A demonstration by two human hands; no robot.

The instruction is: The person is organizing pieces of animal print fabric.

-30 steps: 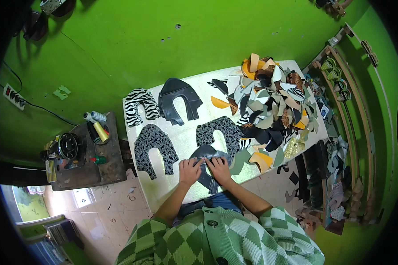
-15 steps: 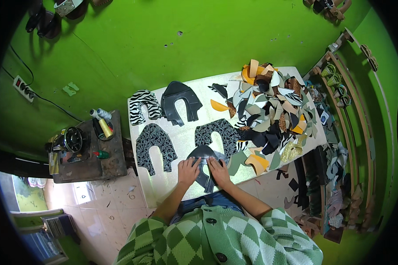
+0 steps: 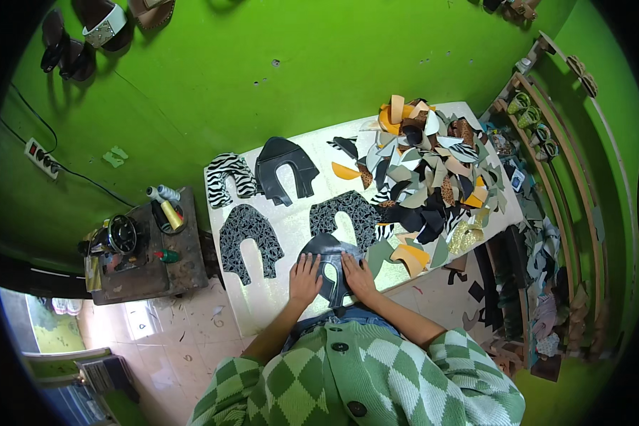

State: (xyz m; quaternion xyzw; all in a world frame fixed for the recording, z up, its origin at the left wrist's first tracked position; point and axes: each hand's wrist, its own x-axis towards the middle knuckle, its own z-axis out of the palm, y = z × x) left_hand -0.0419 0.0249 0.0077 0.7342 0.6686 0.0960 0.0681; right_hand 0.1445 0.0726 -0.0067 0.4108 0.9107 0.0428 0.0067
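Observation:
A black, smooth U-shaped shoe upper [image 3: 322, 245] lies at the near edge of the table, its curved end pointing away from me. My left hand [image 3: 305, 282] rests on its left side, fingers stretched out flat. On the right side lies my right hand [image 3: 358, 278], also with fingers extended. Just beyond is a black-and-grey patterned upper [image 3: 342, 202], partly covered by the black one. Farther left are a second patterned upper [image 3: 243, 226], a zebra-striped upper [image 3: 241, 174] and another black upper [image 3: 280, 153].
A large heap of cut leather scraps [image 3: 433, 167] covers the right part of the pale table [image 3: 298, 213]. To the left stands a sewing machine [image 3: 122, 236] with thread spools [image 3: 170, 213]. A rack with sandals [image 3: 524, 117] runs along the right wall.
My hands have moved slightly apart on the black upper, the right one toward its outer edge. The whole view has shifted a little; the other pieces lie as before.

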